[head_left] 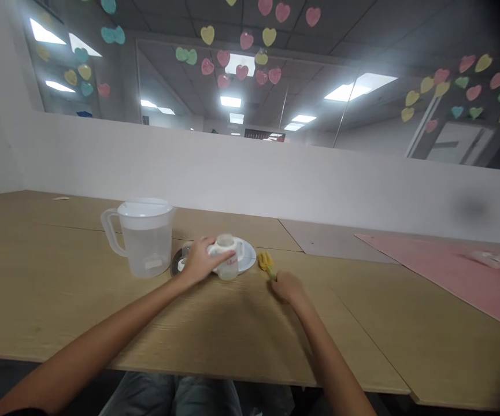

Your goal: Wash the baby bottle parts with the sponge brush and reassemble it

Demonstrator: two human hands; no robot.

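My left hand (pixel 198 263) is closed around a small clear baby bottle (pixel 229 268) with a white collar, side handles and red print. The bottle is upright, its open top facing up. My right hand (pixel 290 286) grips the green handle of a brush with a yellow head (pixel 265 261), a little to the right of the bottle. Behind the bottle lies a white plate (pixel 250 254), partly hidden by it. Left of my left hand, a dark round dish (pixel 174 268) holds small clear and white parts, mostly covered by the hand.
A clear plastic pitcher (pixel 148 245) with a white lid stands at the left. A pink sheet (pixel 453 271) covers the table's right side, with a clear plastic item on it. The wooden table (pixel 180 329) meets a white wall (pixel 232 173) below a window with heart stickers.
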